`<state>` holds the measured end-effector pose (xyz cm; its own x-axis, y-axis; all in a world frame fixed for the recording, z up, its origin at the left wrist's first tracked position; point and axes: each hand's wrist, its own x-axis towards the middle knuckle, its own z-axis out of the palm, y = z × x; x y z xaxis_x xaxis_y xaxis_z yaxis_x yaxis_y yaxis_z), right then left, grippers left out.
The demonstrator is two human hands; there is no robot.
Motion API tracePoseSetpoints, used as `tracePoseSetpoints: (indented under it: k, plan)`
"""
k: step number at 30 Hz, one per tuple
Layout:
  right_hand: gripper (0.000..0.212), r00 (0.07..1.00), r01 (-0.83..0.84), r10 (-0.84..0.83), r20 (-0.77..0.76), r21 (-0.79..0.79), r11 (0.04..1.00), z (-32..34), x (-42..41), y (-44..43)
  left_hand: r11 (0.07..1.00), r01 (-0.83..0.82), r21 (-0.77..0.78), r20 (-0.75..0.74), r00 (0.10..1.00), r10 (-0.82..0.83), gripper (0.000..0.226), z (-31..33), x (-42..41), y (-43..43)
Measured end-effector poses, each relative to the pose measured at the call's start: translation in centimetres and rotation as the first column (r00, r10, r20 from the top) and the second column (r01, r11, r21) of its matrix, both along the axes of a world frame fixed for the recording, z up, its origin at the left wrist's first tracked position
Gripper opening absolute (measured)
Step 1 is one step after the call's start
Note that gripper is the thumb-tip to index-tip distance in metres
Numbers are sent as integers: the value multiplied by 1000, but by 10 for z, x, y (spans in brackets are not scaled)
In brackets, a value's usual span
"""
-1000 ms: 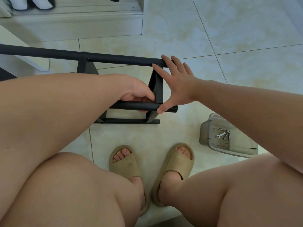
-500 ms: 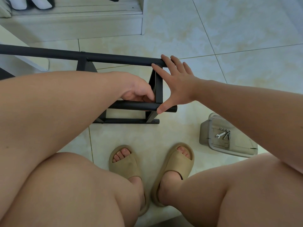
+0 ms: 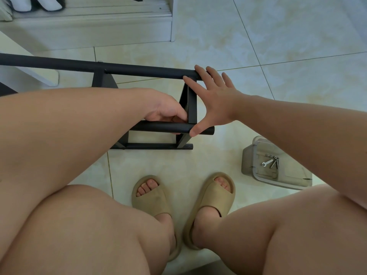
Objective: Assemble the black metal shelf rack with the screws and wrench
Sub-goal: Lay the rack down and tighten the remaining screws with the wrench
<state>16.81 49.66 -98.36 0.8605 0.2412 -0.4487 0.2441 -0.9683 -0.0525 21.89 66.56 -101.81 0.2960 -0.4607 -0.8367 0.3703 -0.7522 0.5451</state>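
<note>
My left hand (image 3: 168,114) grips the lower tube of the black metal shelf rack (image 3: 139,69), which stands on the tiled floor (image 3: 278,36) before me. My right hand (image 3: 215,100) is spread flat, touching both tubes. The wrench (image 3: 267,162) and screws (image 3: 275,163) lie in a clear box (image 3: 250,155) at right

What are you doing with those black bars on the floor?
A person sitting over the black rack is steadying it with both hands. The left hand grips the lower bar beside an upright, while the right hand is spread open, fingers on the top bar and thumb on the lower one. The wrench and screws lie untouched in a clear box.
</note>
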Motion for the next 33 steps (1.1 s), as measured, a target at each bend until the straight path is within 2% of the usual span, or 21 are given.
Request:
tracePoseSetpoints:
  k: [8,16,25,29,33]
  plan:
    - [151,999,-4,5,37,-38,999,3,1,0,1000,-7,-16,34,999,8,24,3,-1,-1]
    - [151,997,-16,19,69,-50,999,6,0,3,1000,-12,-20,20,1000,13,15,0,0,0]
    - [151,999,-2,3,40,-39,999,3,0,3,1000,-25,9,-10,1000,25,9,-3,1,-2]
    - [152,1000,4,-3,29,-30,1000,2,0,3,1000,-31,-1,-24,999,31,12,-1,1,-2]
    - [152,1000,5,-5,22,-20,1000,1,0,2,999,-39,-10,-15,999,39,27,-2,1,-3]
